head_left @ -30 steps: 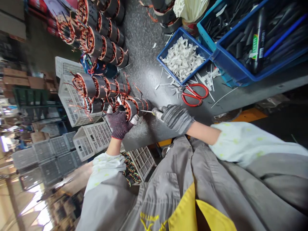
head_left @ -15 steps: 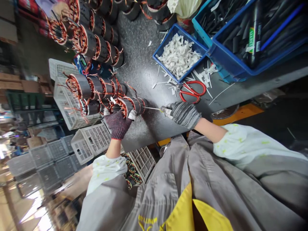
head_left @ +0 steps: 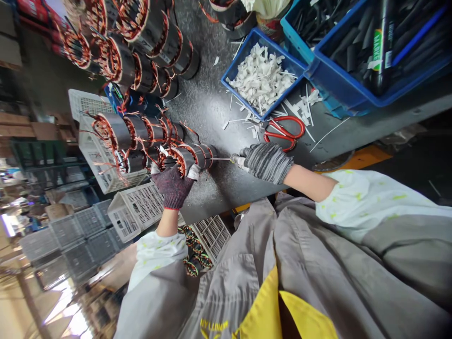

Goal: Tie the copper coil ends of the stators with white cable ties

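Note:
My left hand (head_left: 173, 182), in a dark red-trimmed glove, is wrapped round the near end of a motor stator (head_left: 192, 157) with copper windings, lying on the grey bench (head_left: 212, 108). My right hand (head_left: 264, 162), in a grey knit glove, is closed on a thin metal tool (head_left: 221, 159) whose tip points into the stator's right end. The fingers of both hands are curled.
Several more wound stators (head_left: 141, 70) are stacked on the bench at the left. A blue bin of white paper strips (head_left: 261, 77), red scissors (head_left: 282, 132) and blue bins of black sleeving (head_left: 363, 52) lie to the right. White plastic crates (head_left: 134, 207) stand below the bench edge.
The view has shifted slightly. My right hand has moved a little left, bringing the tool tip closer to the stator. My left hand keeps its grip.

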`<state>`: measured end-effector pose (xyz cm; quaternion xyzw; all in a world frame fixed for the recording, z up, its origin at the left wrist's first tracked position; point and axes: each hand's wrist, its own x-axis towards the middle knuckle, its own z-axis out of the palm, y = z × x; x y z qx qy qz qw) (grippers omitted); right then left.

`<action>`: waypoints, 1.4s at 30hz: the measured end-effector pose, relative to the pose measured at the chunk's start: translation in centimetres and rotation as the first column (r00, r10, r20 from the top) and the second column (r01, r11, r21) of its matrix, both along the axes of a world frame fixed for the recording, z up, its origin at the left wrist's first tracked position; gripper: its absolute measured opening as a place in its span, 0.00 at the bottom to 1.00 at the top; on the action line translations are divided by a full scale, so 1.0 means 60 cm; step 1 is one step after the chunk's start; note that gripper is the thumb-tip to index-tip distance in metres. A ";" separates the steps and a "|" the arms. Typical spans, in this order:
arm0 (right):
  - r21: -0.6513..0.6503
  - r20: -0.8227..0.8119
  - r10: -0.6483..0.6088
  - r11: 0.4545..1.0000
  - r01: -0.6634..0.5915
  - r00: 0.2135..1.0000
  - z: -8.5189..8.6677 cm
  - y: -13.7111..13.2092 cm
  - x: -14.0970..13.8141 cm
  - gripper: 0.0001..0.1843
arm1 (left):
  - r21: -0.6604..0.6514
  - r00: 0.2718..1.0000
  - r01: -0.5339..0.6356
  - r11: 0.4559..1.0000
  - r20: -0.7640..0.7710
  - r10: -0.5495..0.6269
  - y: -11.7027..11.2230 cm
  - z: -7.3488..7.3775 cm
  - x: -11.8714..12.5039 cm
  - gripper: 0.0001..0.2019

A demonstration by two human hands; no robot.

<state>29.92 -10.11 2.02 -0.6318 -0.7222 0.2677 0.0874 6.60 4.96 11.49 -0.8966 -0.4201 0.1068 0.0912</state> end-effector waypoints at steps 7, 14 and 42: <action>-0.006 -0.019 0.012 1.000 -0.012 1.000 0.005 0.003 0.000 0.26 | -0.001 1.000 0.002 1.000 -0.011 -0.002 -0.001 0.000 0.003 0.28; -0.022 -0.048 -0.034 0.999 0.033 0.998 0.003 -0.004 0.000 0.26 | 0.005 1.000 -0.016 1.000 0.017 0.016 0.001 -0.004 -0.001 0.26; -0.129 -0.056 -0.085 0.989 0.077 0.995 -0.072 -0.025 -0.043 0.27 | 0.006 0.998 0.002 1.000 0.061 -0.003 0.003 -0.007 0.005 0.24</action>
